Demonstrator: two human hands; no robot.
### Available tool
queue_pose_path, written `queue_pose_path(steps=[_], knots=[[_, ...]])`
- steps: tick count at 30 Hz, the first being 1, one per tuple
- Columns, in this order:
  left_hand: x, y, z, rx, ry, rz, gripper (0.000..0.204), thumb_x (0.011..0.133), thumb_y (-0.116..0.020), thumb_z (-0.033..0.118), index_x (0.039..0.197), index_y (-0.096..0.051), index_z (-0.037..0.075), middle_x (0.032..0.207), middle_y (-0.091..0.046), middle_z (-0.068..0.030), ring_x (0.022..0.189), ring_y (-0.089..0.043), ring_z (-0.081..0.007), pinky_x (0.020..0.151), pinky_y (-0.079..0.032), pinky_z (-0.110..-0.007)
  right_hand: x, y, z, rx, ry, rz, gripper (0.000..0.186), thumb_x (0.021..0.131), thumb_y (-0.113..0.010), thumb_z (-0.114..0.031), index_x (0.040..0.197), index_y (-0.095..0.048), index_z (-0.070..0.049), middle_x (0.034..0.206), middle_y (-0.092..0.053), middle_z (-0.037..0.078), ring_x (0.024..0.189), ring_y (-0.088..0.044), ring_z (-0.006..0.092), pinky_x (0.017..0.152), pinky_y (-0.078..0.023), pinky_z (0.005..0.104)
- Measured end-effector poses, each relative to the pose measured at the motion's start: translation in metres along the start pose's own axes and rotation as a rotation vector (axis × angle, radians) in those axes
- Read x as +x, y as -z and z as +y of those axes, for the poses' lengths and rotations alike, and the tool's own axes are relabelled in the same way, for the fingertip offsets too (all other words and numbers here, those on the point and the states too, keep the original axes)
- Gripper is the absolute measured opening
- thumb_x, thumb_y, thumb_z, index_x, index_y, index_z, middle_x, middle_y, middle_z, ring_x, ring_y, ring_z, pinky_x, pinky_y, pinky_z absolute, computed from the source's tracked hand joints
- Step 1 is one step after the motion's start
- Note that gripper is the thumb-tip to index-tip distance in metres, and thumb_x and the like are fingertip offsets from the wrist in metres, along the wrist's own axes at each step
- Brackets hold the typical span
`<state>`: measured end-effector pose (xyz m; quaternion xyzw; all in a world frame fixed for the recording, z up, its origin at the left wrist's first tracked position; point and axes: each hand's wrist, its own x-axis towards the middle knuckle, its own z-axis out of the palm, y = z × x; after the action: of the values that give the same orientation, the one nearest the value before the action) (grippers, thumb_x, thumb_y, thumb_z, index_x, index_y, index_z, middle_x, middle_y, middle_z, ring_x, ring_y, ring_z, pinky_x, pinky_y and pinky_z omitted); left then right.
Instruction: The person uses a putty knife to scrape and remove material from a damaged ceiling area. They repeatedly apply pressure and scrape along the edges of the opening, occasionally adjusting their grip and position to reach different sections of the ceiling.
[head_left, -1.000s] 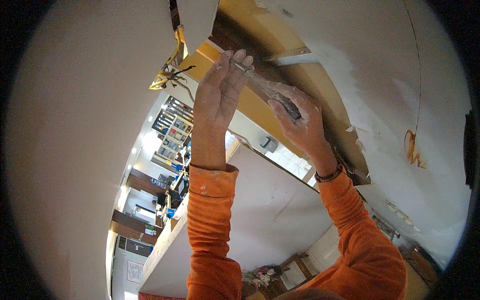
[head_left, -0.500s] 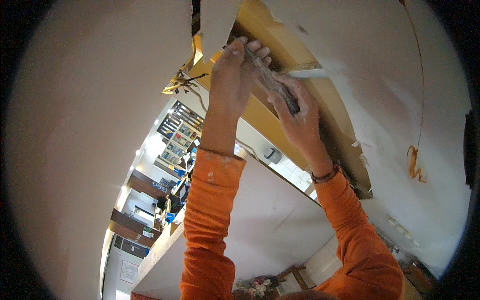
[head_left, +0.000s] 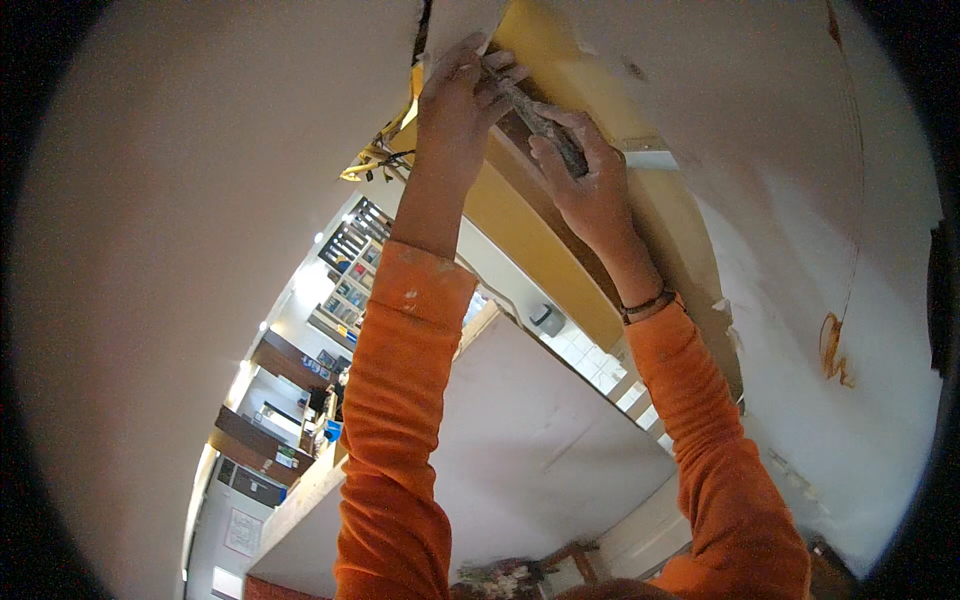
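Observation:
Above me, a slim, dusty grey hand tool (head_left: 548,130) slants up to the left. My right hand (head_left: 592,185) is closed round its lower end, thumb along one side. My left hand (head_left: 455,115) is up at the tool's far end, fingers curled by the lower edge of a white panel piece (head_left: 462,18). Whether those fingers pinch the panel edge or the tool's tip is hidden. Behind both hands runs a gap with yellow-brown boards (head_left: 535,225) inside it.
Yellow and black loose wires (head_left: 375,160) stick out left of my left wrist. A large white surface (head_left: 200,180) fills the left side; another pale surface (head_left: 790,200) with an orange-brown cord (head_left: 830,350) lies right. A lit room with shelves (head_left: 352,285) shows below.
Both my hands and the tool have shifted upward, the left one reaching the white panel piece's lower edge. The view has tilted slightly. My right hand keeps its hold.

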<state>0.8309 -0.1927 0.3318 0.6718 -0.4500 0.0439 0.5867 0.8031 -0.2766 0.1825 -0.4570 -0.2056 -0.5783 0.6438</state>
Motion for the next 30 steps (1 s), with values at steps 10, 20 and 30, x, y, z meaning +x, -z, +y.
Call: queue_pose_path(steps=[10,20,30], knots=[[0.012,0.009,-0.021,0.102,-0.28,0.042,0.032,0.103,-0.051,0.02,0.128,-0.057,0.0,0.115,-0.069,-0.0142,0.106,-0.068,-0.0244,0.092,-0.056,-0.035,0.011,-0.006,0.027,-0.104,0.169,0.027,0.028,0.094,-0.066,-0.012,0.12,-0.063,-0.002,0.109,-0.07,0.015,0.098,-0.068,0.0214,0.088,-0.053,0.0355],[0.034,0.003,-0.034,0.479,-0.665,0.281,0.029,0.094,-0.053,0.024,0.093,-0.068,-0.001,0.086,-0.073,-0.0165,0.083,-0.072,-0.0307,0.078,-0.056,-0.043,0.018,0.011,0.032,-0.197,0.213,-0.088,0.032,0.101,-0.061,-0.015,0.131,-0.055,-0.004,0.086,-0.068,0.005,0.056,-0.042,0.0009,0.049,-0.033,0.019],[0.031,0.019,-0.044,0.761,-0.853,0.293,0.033,0.097,-0.052,0.03,0.099,-0.069,0.002,0.085,-0.073,-0.0165,0.082,-0.071,-0.0365,0.081,-0.056,-0.046,0.012,0.003,0.045,-0.162,0.182,-0.106,0.038,0.101,-0.062,-0.023,0.132,-0.048,-0.007,0.086,-0.069,0.01,0.048,-0.042,0.0043,0.041,-0.03,0.0207]])
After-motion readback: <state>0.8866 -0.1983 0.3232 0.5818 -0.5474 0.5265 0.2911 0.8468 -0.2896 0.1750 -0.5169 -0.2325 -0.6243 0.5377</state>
